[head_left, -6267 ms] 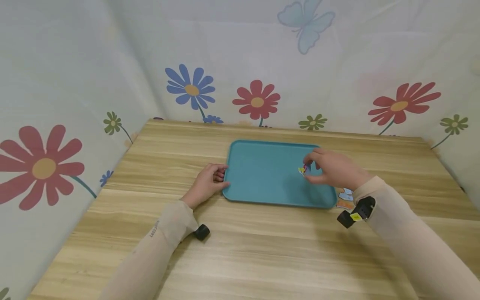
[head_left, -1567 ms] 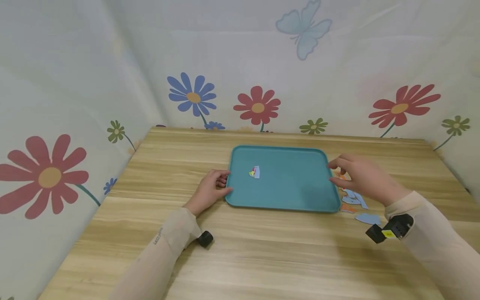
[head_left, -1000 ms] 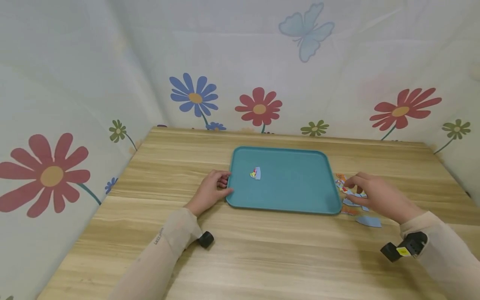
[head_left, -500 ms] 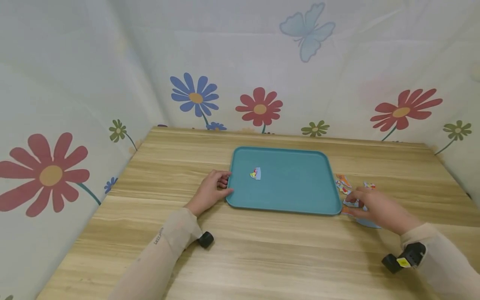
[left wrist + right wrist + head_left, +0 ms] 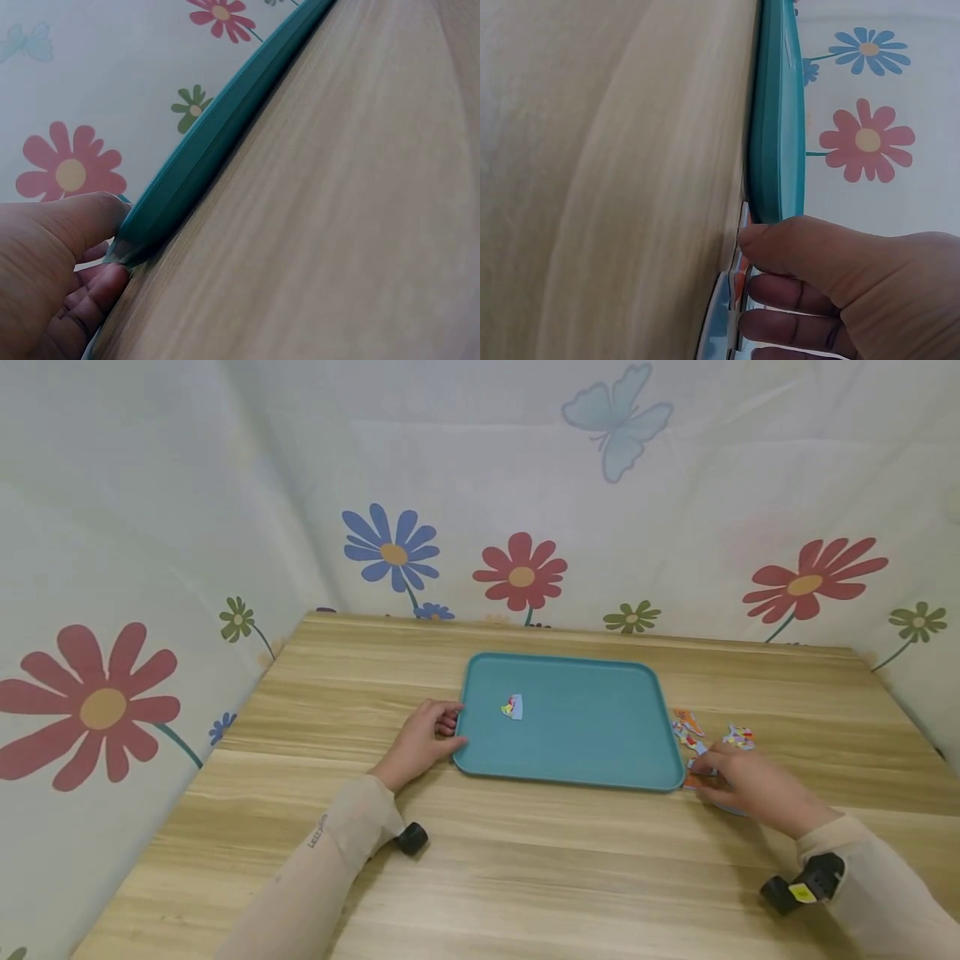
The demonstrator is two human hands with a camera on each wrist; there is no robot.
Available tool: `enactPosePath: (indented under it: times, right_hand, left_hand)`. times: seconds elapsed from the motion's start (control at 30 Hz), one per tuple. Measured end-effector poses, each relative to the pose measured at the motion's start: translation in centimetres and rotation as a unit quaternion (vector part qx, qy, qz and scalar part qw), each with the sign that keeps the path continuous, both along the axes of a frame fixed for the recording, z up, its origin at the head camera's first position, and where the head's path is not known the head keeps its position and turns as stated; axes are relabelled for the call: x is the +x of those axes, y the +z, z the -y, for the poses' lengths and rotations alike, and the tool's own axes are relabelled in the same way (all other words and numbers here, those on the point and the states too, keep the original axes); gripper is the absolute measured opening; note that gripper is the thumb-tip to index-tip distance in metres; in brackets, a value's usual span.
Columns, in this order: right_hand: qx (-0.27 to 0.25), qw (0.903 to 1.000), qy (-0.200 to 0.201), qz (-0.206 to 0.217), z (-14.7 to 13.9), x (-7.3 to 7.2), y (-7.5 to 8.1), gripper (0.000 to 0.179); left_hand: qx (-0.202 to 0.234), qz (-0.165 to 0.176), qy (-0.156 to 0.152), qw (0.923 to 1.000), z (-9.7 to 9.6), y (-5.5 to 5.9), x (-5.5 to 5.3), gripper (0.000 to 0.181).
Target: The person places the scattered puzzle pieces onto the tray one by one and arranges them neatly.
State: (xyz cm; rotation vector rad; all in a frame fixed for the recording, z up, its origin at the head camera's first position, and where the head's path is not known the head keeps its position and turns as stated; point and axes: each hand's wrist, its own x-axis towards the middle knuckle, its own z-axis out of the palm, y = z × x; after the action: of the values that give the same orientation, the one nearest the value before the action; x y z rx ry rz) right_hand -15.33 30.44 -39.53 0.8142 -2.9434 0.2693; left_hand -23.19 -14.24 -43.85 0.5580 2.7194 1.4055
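Note:
In the head view, a teal tray (image 5: 577, 727) lies on the wooden table with one small puzzle piece (image 5: 513, 707), light blue with yellow and red, on its left part. My left hand (image 5: 420, 739) holds the tray's left edge, thumb and fingers about the rim (image 5: 195, 165) in the left wrist view. Beside the tray's right edge, my right hand (image 5: 757, 787) rests its fingertips on a cluster of flat puzzle pieces. An orange piece (image 5: 687, 721) and a multicoloured piece (image 5: 738, 737) show there. The right wrist view shows a light-blue piece (image 5: 717, 319) under the fingers; the hand partly hides the others.
A pale cloth with printed flowers (image 5: 521, 575) hangs behind and beside the table (image 5: 525, 868). Each wrist wears a small black camera; one is the right wrist camera (image 5: 804, 885).
The right hand went from above the tray to the pieces at its right and shifts among them, uncovering the multicoloured piece. One piece now lies on the tray. The left hand keeps its hold.

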Motion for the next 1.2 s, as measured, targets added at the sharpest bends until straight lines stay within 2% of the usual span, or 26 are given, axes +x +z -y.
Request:
enactPosePath:
  times: [0.47,0.73,1.0,1.2]
  right_hand:
    - [0.015,0.9998,-0.009,-0.01,0.24,0.13,-0.31,0.011]
    - [0.033,0.9979,0.01,-0.054,0.2,0.46,-0.3,0.014]
    - [0.041,0.998,0.009,-0.046,-0.03,0.58,-0.24,0.015]
    - [0.028,0.999,0.0,-0.036,-0.19,0.69,0.1,0.015]
  left_hand:
    - [-0.003,0.002,-0.001,1.0,-0.12,0.13,0.18,0.051]
    - [0.001,-0.004,0.001,1.0,-0.16,0.16,0.58,0.05]
    - [0.0,-0.001,0.003,1.0,-0.33,0.18,0.9,0.051]
    - [0.003,0.001,0.003,1.0,-0.32,-0.02,0.9,0.051]
